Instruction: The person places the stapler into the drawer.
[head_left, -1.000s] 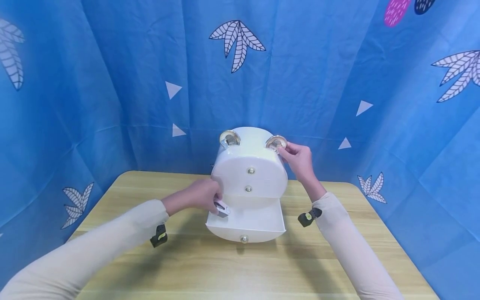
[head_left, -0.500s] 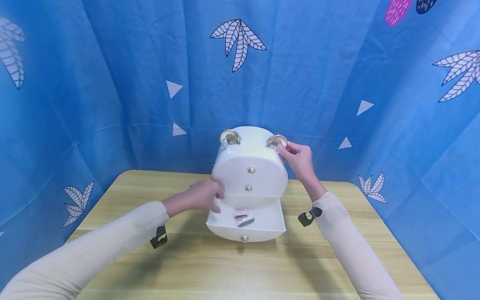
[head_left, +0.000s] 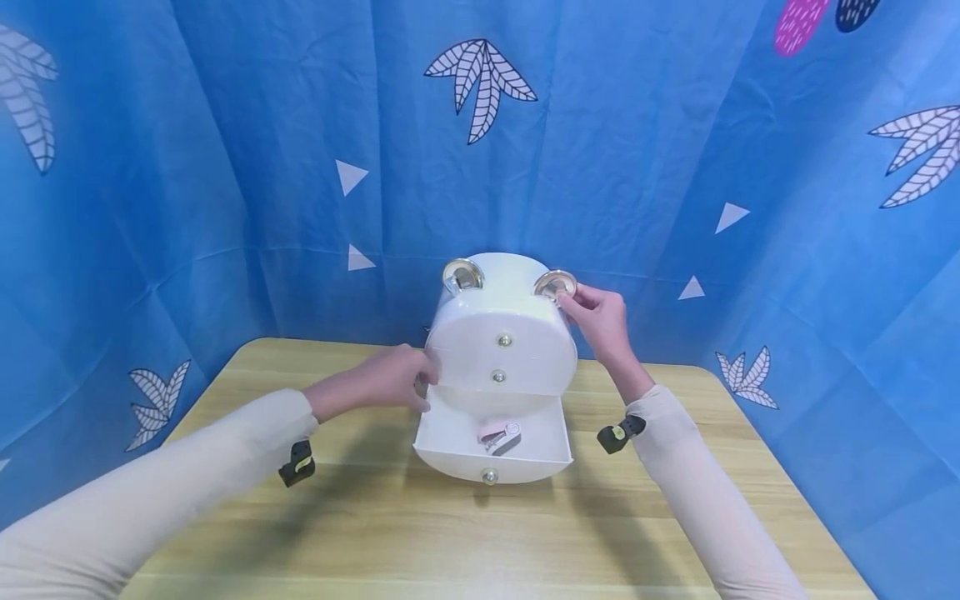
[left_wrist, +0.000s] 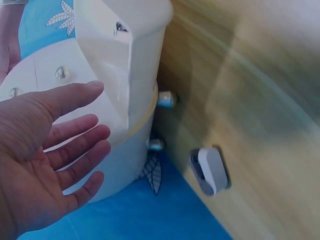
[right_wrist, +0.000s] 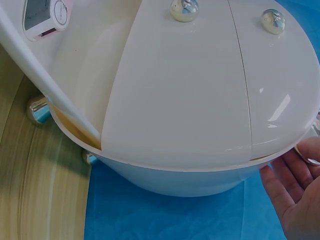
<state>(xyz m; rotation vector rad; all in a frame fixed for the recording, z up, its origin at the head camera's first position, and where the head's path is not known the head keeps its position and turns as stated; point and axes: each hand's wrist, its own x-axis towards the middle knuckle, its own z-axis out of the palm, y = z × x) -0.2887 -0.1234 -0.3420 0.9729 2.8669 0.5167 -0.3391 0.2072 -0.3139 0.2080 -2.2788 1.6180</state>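
Note:
A white storage box point(head_left: 487, 354) shaped like an animal head has gold-rimmed ears and a pulled-out bottom drawer point(head_left: 450, 442). My right hand point(head_left: 600, 321) pinches the right ear point(head_left: 550, 283) between thumb and fingers. Inside the drawer lie a white-and-grey mini stapler point(head_left: 512, 438) and a pink piece point(head_left: 491, 428) beside it. My left hand point(head_left: 390, 379), fingers spread and empty, is at the drawer's left side. Another white-and-grey mini stapler point(left_wrist: 212, 170) lies on the table left of the box, seen in the left wrist view.
The wooden table point(head_left: 480, 542) has blue patterned curtains point(head_left: 600, 150) behind it and at both sides. Two upper drawers with round metal knobs point(head_left: 498, 377) are closed. Short metal feet point(left_wrist: 166, 99) hold the box off the table.
My left hand let go of the mini stapler, which now lies in the drawer, then drew back left to the drawer's edge. My right hand has stayed on the ear.

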